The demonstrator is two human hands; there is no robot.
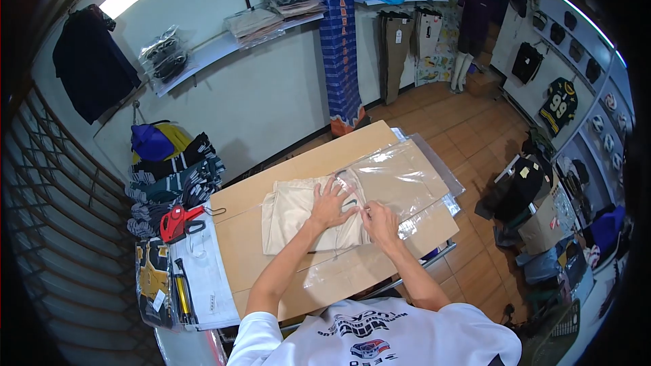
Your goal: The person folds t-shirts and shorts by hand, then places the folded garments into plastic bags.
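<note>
On table (pixel 271 244): one beige garment (pixel 298 213), left hand (pixel 332 205) flat; right hand (pixel 380 222) pinching one bag (pixel 400 183).

**Matt cloth, glossy film, dull board**

The beige garment (pixel 298 211) is soft, matt woven cloth. At its three o'clock, the clear plastic bag (pixel 400 179) shines glossy and smooth, catching glare. The tabletop (pixel 305 159) looks like matt brown cardboard. At nine o'clock, the red tagging gun (pixel 178 221) is hard plastic beside knitted striped folded clothes (pixel 173 179).
</note>
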